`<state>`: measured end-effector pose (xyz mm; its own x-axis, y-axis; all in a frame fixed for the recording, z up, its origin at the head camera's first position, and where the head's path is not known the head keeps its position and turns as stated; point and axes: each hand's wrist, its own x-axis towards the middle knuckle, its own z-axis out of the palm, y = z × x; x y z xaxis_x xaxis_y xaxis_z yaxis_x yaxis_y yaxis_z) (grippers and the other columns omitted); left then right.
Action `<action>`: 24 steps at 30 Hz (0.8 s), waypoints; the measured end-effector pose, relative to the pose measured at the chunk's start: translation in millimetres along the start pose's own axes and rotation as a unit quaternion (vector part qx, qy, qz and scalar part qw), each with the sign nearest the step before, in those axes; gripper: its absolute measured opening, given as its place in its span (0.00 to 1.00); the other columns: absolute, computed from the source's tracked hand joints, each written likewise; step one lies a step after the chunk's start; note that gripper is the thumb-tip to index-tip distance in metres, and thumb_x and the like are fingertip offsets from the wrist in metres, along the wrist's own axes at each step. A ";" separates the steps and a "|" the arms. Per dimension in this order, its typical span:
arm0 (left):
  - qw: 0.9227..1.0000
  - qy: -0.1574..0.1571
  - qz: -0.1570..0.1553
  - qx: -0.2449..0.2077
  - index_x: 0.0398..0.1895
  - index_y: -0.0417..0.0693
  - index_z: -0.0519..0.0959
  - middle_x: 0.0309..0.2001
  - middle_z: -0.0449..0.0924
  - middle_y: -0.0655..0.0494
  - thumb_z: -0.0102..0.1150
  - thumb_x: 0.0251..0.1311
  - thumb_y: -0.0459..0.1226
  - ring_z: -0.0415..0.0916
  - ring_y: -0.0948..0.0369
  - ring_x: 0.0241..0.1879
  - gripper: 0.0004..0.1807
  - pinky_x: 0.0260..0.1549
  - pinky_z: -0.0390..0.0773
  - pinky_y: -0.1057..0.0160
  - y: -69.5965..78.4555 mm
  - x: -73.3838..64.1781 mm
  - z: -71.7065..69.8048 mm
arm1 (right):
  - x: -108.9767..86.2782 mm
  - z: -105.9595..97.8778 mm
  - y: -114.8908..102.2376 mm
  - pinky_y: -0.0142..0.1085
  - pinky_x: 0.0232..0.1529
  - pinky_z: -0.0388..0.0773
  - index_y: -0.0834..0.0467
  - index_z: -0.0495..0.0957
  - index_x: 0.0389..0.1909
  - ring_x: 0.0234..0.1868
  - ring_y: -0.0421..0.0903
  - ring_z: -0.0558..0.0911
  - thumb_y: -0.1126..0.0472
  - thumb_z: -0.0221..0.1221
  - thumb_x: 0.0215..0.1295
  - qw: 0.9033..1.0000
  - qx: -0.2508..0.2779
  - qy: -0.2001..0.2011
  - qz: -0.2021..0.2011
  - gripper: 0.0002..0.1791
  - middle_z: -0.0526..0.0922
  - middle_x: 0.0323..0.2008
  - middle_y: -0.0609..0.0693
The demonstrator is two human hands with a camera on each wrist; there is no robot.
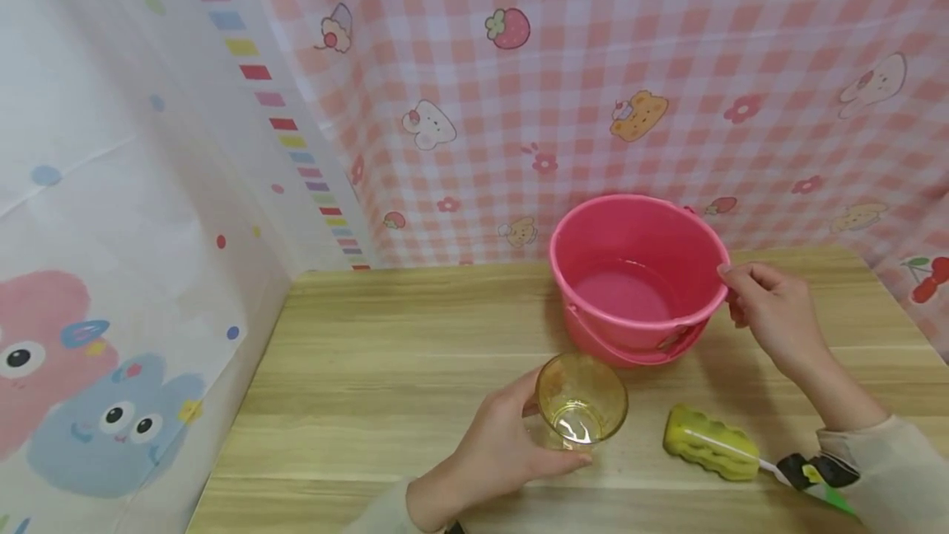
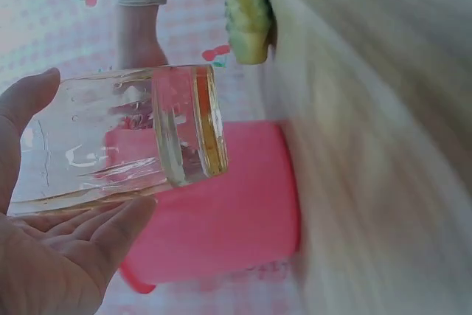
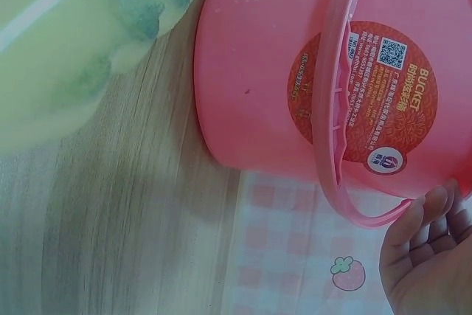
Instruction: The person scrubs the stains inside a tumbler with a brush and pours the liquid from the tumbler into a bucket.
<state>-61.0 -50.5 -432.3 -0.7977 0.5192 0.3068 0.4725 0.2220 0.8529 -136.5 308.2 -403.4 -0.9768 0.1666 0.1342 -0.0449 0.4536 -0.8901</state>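
My left hand grips a clear amber glass cup around its side, held above the table in front of the bucket. The left wrist view shows the glass between thumb and fingers, its thick base toward the table. A pink bucket stands upright at the back, a little liquid at its bottom and its handle hanging down the front. My right hand pinches the bucket's right rim, thumb on top and fingers curled beneath. In the right wrist view, the bucket carries a round red label.
A yellow-green sponge brush lies on the wooden table, right of the glass, its handle reaching under the right sleeve. Behind the table hangs a pink checked cloth; a white patterned cloth covers the left side.
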 end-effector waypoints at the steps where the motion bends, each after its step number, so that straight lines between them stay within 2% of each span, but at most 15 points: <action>1: 1.000 0.002 0.001 0.000 0.73 0.53 0.71 0.61 0.82 0.61 0.86 0.45 0.39 0.80 0.62 0.59 0.49 0.53 0.83 0.66 1.4 1.1 -1.8 | 0.1 0.3 0.0 0.31 0.24 0.79 0.62 0.80 0.32 0.23 0.43 0.78 0.48 0.56 0.80 1.000 0.000 0.000 -0.001 0.22 0.77 0.22 0.47; 9: 1.000 0.015 0.006 -0.008 0.75 0.52 0.69 0.62 0.82 0.58 0.86 0.45 0.37 0.80 0.61 0.61 0.51 0.57 0.82 0.62 13.6 12.2 -14.3 | 0.4 1.1 0.1 0.31 0.24 0.80 0.62 0.80 0.31 0.23 0.44 0.78 0.49 0.56 0.80 1.000 0.000 0.003 -0.010 0.22 0.77 0.22 0.48; 15: 1.000 0.024 -0.010 -0.017 0.73 0.50 0.72 0.59 0.84 0.57 0.87 0.44 0.36 0.81 0.61 0.59 0.49 0.57 0.83 0.60 21.0 21.6 -21.1 | -0.1 0.0 0.5 0.31 0.24 0.79 0.62 0.80 0.31 0.23 0.44 0.78 0.48 0.56 0.80 1.000 -0.004 0.005 -0.007 0.22 0.77 0.22 0.48; 24: 0.998 0.047 -0.033 0.003 0.70 0.56 0.75 0.59 0.83 0.64 0.87 0.45 0.39 0.81 0.63 0.57 0.45 0.56 0.83 0.59 27.9 33.2 -32.6 | 0.0 2.1 -0.4 0.31 0.23 0.78 0.62 0.80 0.32 0.23 0.44 0.77 0.47 0.56 0.80 1.000 -0.004 0.007 -0.005 0.23 0.77 0.22 0.47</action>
<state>-86.5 -54.0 -384.5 -0.8587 0.4241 0.2876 0.4191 0.2581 0.8705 -136.9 306.1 -404.0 -0.9734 0.1744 0.1488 -0.0524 0.4627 -0.8849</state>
